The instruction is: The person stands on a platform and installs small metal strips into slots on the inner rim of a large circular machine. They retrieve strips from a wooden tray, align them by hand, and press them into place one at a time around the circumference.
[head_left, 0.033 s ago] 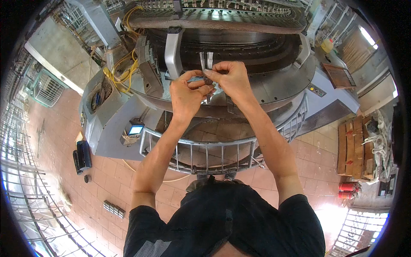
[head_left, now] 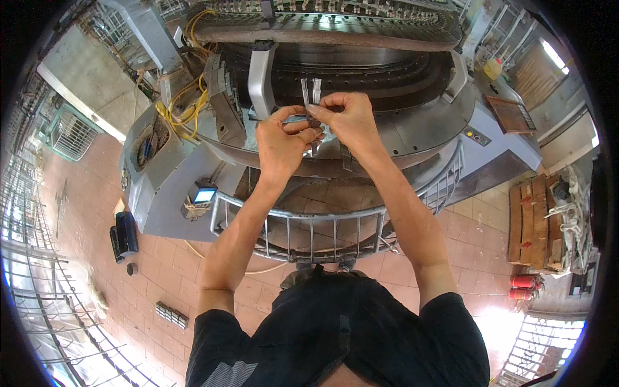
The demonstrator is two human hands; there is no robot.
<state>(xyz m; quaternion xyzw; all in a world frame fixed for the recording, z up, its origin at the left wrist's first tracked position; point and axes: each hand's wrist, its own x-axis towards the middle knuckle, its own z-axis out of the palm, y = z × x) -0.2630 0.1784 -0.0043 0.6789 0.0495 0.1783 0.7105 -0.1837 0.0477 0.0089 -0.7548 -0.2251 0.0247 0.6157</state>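
Observation:
Thin silver metal strips [head_left: 316,89] stand upright between my hands over the rim of a large round machine. My right hand [head_left: 345,122] pinches them with thumb and index finger. My left hand [head_left: 280,142] is just to the left and lower, its fingers curled against the lower part of the same strips. A pale silver item lies on the machine bed [head_left: 406,132] behind my fingers, mostly hidden. An upright silver bracket [head_left: 260,84] rises just beyond my left hand.
A curved metal railing [head_left: 342,216] runs below my arms. Yellow hoses [head_left: 169,116] and a small screen [head_left: 205,195] are at the left. A button panel [head_left: 475,136] is at the right. Red extinguishers [head_left: 522,282], a wooden pallet [head_left: 519,222] and a dark toolbox [head_left: 127,232] stand on the floor.

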